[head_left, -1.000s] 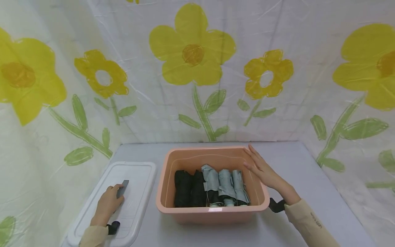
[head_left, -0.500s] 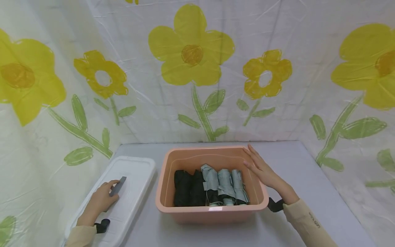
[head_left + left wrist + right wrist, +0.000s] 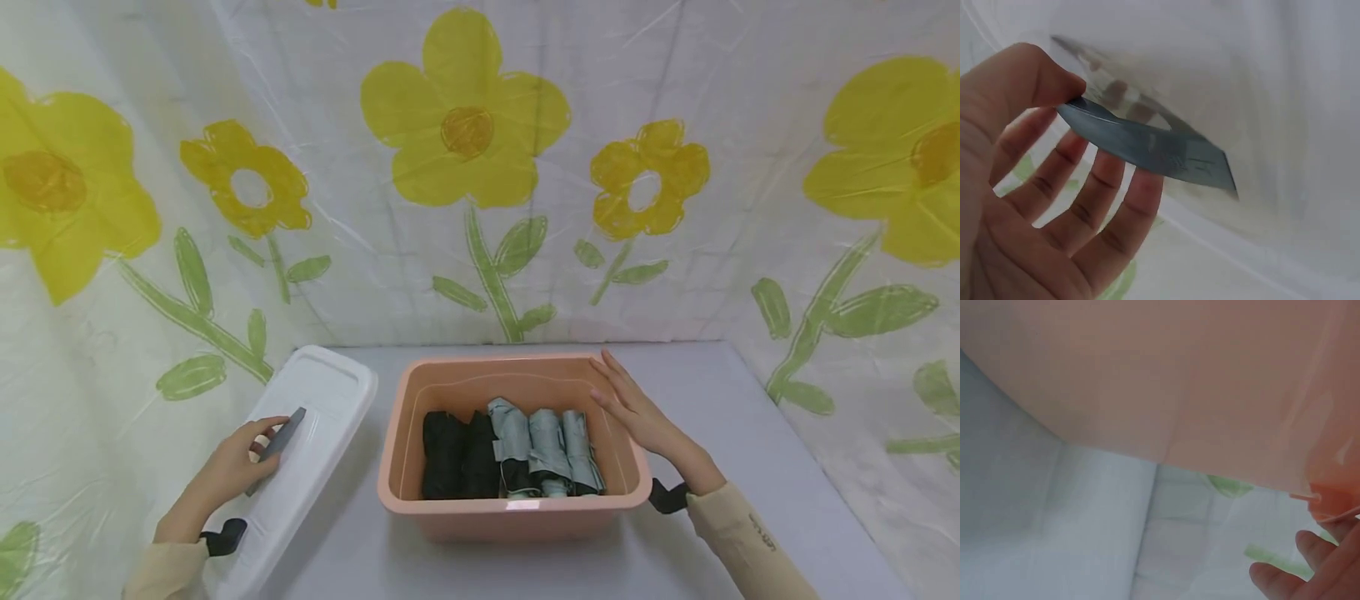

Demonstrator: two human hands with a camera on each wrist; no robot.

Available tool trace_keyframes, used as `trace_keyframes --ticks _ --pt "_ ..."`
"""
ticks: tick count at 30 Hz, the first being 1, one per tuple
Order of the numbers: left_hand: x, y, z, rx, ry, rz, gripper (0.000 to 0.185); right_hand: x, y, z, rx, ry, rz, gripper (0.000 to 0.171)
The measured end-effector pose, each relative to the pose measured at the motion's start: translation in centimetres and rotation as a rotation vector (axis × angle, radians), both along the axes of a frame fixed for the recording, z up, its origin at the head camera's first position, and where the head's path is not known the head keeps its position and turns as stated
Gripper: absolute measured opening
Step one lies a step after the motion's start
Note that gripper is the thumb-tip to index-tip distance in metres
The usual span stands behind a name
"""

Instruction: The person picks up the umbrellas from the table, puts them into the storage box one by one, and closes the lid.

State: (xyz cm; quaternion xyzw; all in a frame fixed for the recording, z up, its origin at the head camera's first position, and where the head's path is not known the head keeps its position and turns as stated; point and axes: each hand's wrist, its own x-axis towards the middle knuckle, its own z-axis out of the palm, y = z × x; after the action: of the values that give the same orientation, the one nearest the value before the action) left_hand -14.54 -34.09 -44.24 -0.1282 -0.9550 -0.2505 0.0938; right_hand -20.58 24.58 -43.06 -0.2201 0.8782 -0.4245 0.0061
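My left hand (image 3: 234, 467) pinches the grey latch (image 3: 279, 443) of the white lid (image 3: 315, 433), thumb on top and fingers curled beneath it; the left wrist view shows the latch (image 3: 1147, 147) caught between thumb and fingertips (image 3: 1141, 190). The lid is tilted, its left edge raised, its near end cut off by my sleeve and the frame's lower edge. It lies left of the peach bin (image 3: 517, 508), apart from it.

My right hand (image 3: 637, 412) rests with straight, relaxed fingers against the bin's right rim, holding nothing. The right wrist view gives only blurred peach wall (image 3: 1166, 375) and two fingertips (image 3: 1279, 575) at the corner, so I cannot judge the contact from there.

Inside the bin lie folded umbrellas side by side: black ones (image 3: 453, 454) on the left, grey ones (image 3: 547, 446) on the right. Their near ends are hidden behind the front wall. The bin stands on a grey table (image 3: 750, 433) before a flower-printed backdrop (image 3: 465, 133).
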Motion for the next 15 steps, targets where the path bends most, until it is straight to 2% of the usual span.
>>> trace_keyframes --ticks 6,11,15 --pt "-0.6 0.5 1.0 0.024 0.052 -0.132 0.054 0.0 0.0 0.1 -0.001 -0.005 -0.006 0.058" --pt "-0.8 1.3 1.4 0.03 0.057 -0.183 0.056 0.0 0.0 0.0 -0.009 -0.003 -0.005 0.057" --pt "-0.8 2.1 2.3 0.033 0.102 -0.219 0.056 0.4 -0.3 0.6 -0.016 -0.012 0.001 0.057"
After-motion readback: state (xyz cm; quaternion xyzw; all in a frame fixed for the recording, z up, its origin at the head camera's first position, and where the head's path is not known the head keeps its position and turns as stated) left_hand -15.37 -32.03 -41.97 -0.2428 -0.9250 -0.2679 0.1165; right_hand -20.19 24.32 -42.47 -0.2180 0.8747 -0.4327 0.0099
